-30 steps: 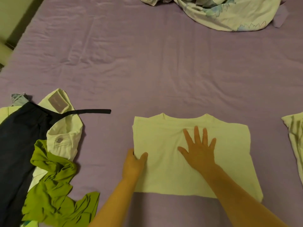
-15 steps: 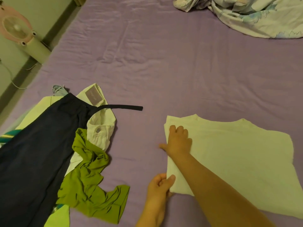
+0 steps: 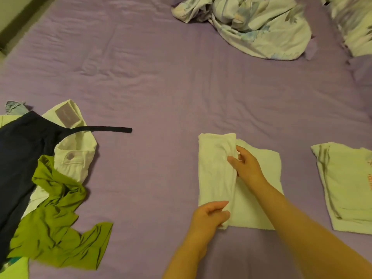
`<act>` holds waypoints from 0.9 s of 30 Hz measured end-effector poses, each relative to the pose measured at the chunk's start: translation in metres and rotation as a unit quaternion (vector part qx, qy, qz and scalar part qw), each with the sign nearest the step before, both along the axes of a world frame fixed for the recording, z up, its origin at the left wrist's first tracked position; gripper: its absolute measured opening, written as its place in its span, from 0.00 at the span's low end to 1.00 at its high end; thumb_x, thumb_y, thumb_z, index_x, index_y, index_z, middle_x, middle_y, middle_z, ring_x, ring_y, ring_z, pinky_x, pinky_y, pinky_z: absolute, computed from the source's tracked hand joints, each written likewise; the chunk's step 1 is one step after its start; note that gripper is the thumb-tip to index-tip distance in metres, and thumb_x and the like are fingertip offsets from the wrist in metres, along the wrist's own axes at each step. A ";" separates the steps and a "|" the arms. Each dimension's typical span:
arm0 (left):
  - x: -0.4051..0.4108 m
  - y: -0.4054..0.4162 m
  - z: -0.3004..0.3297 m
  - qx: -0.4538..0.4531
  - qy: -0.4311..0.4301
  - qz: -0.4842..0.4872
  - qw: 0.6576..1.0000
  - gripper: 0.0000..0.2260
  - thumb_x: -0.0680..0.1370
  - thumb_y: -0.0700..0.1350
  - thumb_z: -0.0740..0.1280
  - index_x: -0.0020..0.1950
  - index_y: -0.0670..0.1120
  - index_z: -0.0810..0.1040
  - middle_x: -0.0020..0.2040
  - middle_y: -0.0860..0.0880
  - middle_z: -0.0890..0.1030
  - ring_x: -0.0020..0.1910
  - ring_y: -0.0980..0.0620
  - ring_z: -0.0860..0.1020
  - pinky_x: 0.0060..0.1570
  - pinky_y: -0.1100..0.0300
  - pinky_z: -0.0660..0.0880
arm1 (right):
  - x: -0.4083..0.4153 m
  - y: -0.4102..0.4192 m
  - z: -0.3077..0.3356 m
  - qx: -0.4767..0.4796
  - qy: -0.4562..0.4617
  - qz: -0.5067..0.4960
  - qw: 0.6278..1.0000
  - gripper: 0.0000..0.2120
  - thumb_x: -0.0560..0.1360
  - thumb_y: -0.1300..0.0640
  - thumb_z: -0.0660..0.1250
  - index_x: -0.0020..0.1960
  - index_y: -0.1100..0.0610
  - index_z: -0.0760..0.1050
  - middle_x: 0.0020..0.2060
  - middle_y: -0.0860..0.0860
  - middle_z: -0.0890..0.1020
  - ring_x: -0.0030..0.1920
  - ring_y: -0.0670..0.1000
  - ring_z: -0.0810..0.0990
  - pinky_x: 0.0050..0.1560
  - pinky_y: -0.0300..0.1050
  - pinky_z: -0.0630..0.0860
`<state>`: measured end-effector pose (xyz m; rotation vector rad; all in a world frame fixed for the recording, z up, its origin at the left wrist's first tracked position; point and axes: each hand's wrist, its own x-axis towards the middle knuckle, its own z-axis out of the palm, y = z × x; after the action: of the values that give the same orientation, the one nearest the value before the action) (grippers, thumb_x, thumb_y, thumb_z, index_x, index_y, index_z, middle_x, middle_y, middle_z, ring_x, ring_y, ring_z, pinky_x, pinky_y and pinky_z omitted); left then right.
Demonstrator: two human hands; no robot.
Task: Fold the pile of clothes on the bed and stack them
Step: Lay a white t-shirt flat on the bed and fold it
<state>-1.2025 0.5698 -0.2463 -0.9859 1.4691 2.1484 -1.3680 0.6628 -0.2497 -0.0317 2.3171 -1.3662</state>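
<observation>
A bed (image 3: 161, 77) with a wrinkled purple sheet fills the frame. At lower centre lies a white shirt (image 3: 217, 174), partly folded. A folded pale shirt (image 3: 346, 188) sits at the right edge. A pile of clothes (image 3: 50, 178) spreads over the lower left. A crumpled floral blanket (image 3: 261, 27) lies at the upper right.

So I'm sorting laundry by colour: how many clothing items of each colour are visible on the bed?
White: 3: shirt being folded, folded shirt, jeans
Green: 1: top
Dark navy: 1: garment
Light blue: 1: scrap, mostly hidden
Total: 6
</observation>
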 end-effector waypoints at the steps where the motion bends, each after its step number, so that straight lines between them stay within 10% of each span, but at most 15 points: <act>1: -0.008 0.018 -0.001 -0.022 0.015 -0.030 0.999 0.11 0.75 0.38 0.70 0.52 0.53 0.81 0.39 0.56 0.80 0.36 0.63 0.78 0.41 0.68 0.76 | -0.004 0.018 0.001 0.003 0.003 -0.006 1.000 0.20 0.78 0.57 0.64 0.69 0.54 0.69 0.60 0.51 0.78 0.57 0.53 0.77 0.59 0.53 0.75; 7: -0.045 0.110 -0.010 -0.125 0.093 -0.179 0.972 0.15 0.77 0.39 0.66 0.64 0.46 0.77 0.43 0.54 0.75 0.40 0.61 0.74 0.53 0.64 0.75 | -0.021 0.106 -0.007 0.021 0.016 -0.063 0.998 0.19 0.78 0.57 0.64 0.69 0.52 0.69 0.57 0.48 0.77 0.51 0.46 0.76 0.48 0.38 0.70; 13: -0.065 0.149 -0.029 -0.193 0.111 -0.241 0.945 0.10 0.79 0.40 0.62 0.57 0.48 0.78 0.53 0.48 0.77 0.53 0.53 0.75 0.53 0.73 0.67 | -0.035 0.143 -0.040 0.049 -0.023 -0.089 0.995 0.22 0.79 0.60 0.62 0.72 0.56 0.66 0.66 0.54 0.74 0.63 0.55 0.73 0.57 0.45 0.70; 19: -0.064 0.108 -0.045 -0.495 -0.026 -0.091 0.864 0.19 0.79 0.42 0.63 0.70 0.46 0.71 0.66 0.46 0.71 0.64 0.46 0.68 0.63 0.55 0.65 | -0.001 0.144 -0.066 0.121 -0.028 -0.114 0.986 0.25 0.81 0.55 0.59 0.74 0.63 0.60 0.65 0.57 0.69 0.65 0.56 0.69 0.65 0.52 0.66; 24: -0.093 0.066 -0.054 -0.354 -0.090 0.025 0.931 0.24 0.77 0.45 0.66 0.68 0.33 0.65 0.65 0.32 0.70 0.62 0.33 0.70 0.61 0.39 0.70 | 0.022 0.124 -0.063 0.079 -0.071 -0.162 0.981 0.27 0.80 0.46 0.57 0.73 0.60 0.61 0.68 0.58 0.71 0.66 0.58 0.70 0.64 0.47 0.67; 27: -0.109 0.066 -0.047 -0.216 -0.065 0.013 0.974 0.17 0.77 0.50 0.68 0.63 0.45 0.72 0.61 0.44 0.78 0.56 0.45 0.78 0.53 0.47 0.76 | 0.012 0.133 -0.053 0.006 -0.138 -0.158 0.978 0.27 0.77 0.47 0.64 0.72 0.57 0.63 0.66 0.54 0.73 0.64 0.55 0.72 0.62 0.48 0.70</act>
<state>-1.3119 0.6362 -0.2930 -1.2673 1.9098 1.7723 -1.3562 0.7958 -0.3029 0.5180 2.1564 -1.3994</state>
